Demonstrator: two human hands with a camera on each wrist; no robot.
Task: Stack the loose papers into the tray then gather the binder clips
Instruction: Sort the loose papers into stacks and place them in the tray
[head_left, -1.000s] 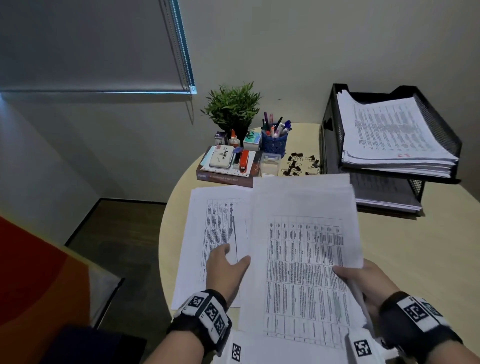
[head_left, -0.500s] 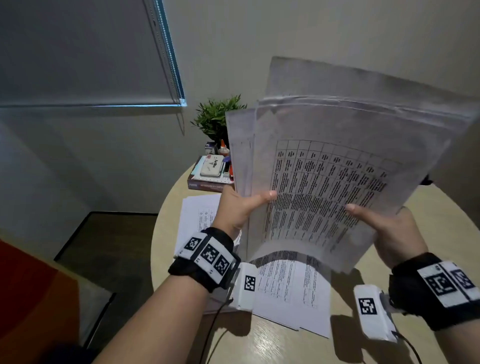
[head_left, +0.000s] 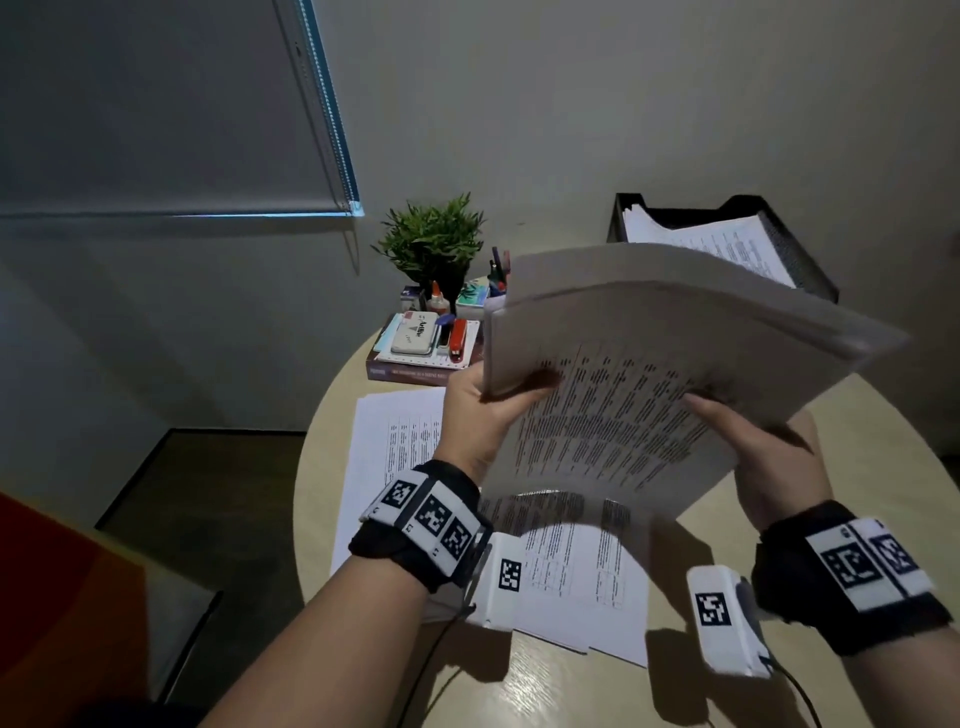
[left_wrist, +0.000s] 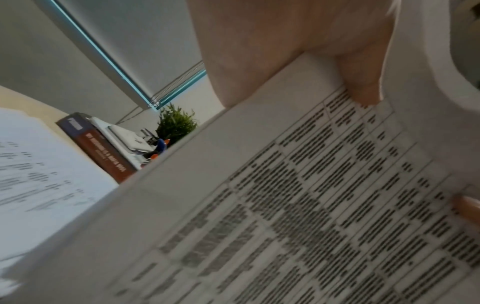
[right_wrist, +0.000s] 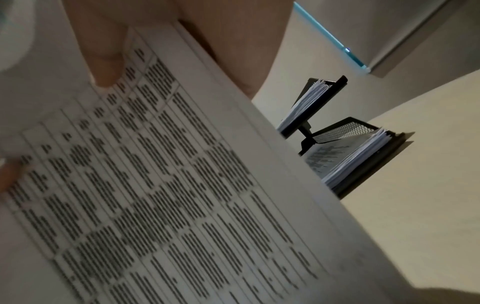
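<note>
Both hands hold a thick stack of printed papers (head_left: 649, 364) up above the round table, tilted with its far end toward the black two-tier mesh tray (head_left: 800, 249). My left hand (head_left: 488, 410) grips the stack's left edge, thumb on the top sheet. My right hand (head_left: 753, 447) grips the near right edge, thumb on the print. The wrist views show the stack (left_wrist: 298, 205) (right_wrist: 155, 185) close up under each thumb. The tray (right_wrist: 363, 139) holds paper on both tiers. More loose sheets (head_left: 566, 561) lie on the table below. The binder clips are hidden behind the lifted stack.
At the table's back left a potted plant (head_left: 434, 244) stands behind a book (head_left: 410, 369) carrying a white case and a red stapler. A pen cup (head_left: 498, 265) peeks out beside the stack. A window blind (head_left: 156, 104) hangs at left; floor lies beyond the table's left edge (head_left: 306, 467).
The stack, flat on the table a second ago, has been lifted with both hands. Since half a second ago it has tipped from near upright to flatter, toward the tray.
</note>
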